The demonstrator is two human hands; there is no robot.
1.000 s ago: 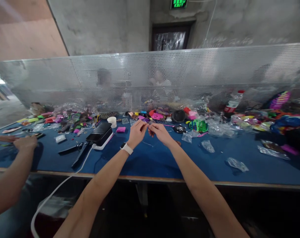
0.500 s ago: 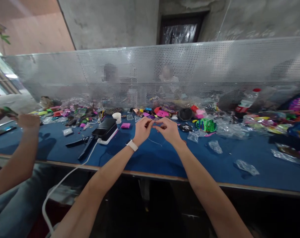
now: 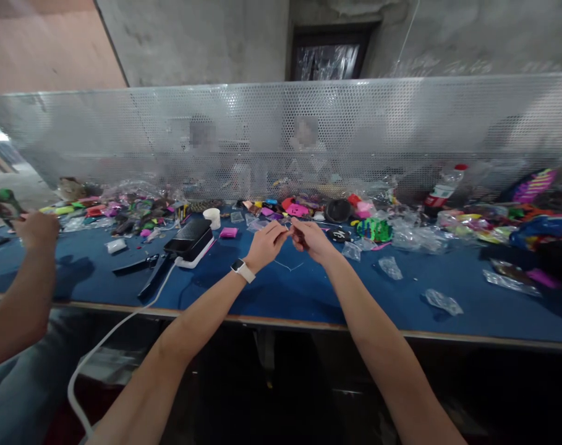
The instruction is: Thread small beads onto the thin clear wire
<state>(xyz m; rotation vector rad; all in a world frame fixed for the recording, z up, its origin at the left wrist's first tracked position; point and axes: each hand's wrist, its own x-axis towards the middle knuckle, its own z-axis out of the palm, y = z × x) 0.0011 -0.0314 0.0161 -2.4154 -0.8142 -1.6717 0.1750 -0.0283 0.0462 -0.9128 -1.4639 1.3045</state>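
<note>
Left hand (image 3: 266,244): over the table (image 3: 281,303), its fingertips right beside those of the right hand (image 3: 311,240).
Watch (image 3: 238,266): on the left wrist.
Thread (image 3: 289,269): nearer the body than both hands, between the wrists.
Packet (image 3: 229,233): left of the left hand, the cylinder (image 3: 211,218) behind it.
Device (image 3: 190,241): farther left, its cable (image 3: 123,330) passing over the near table edge.
Straps (image 3: 153,278): left of the device and nearer the body.
Co-worker's hand (image 3: 37,232): far left of the left hand.
Plastic bags (image 3: 391,267): right of the right hand.
Heap (image 3: 297,209): behind both hands, before the panel (image 3: 262,117).
Bottle (image 3: 442,193): behind and well right of the right hand.
</note>
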